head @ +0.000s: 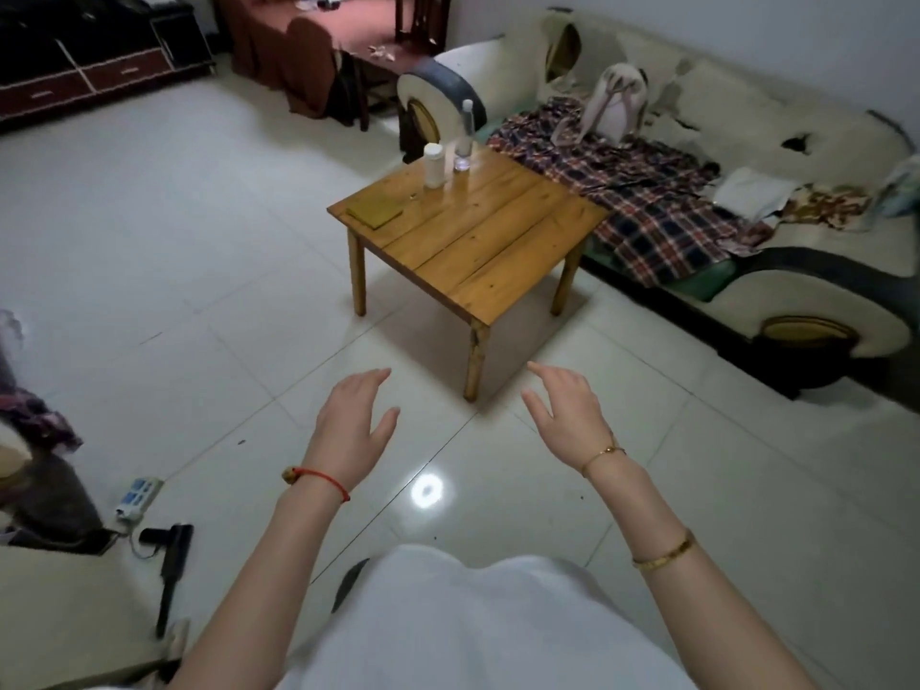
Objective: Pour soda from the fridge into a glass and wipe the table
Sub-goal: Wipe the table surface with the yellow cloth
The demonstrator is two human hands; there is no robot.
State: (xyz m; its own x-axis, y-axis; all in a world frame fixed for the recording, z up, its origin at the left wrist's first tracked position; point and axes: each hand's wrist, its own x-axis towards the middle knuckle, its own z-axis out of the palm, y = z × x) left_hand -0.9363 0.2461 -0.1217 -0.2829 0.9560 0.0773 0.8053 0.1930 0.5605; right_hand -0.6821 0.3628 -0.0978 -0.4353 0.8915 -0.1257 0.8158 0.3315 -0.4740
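Observation:
A small wooden table [498, 251] stands ahead of me on the tiled floor. At its far corner stand a clear plastic bottle [464, 136] and a white-capped jar [433, 164]. A flat yellow-green pad [374, 213] lies near the table's left edge. My left hand [356, 423] and my right hand [567, 413] hover over the floor short of the table, fingers spread and relaxed, holding nothing. No fridge or glass is in view.
A worn cream sofa [816, 271] with a plaid blanket [642, 201] runs along the table's right side. A power strip [139, 495] and a black hair dryer [172, 555] lie on the floor at lower left. A dark cabinet [84, 57] stands far left.

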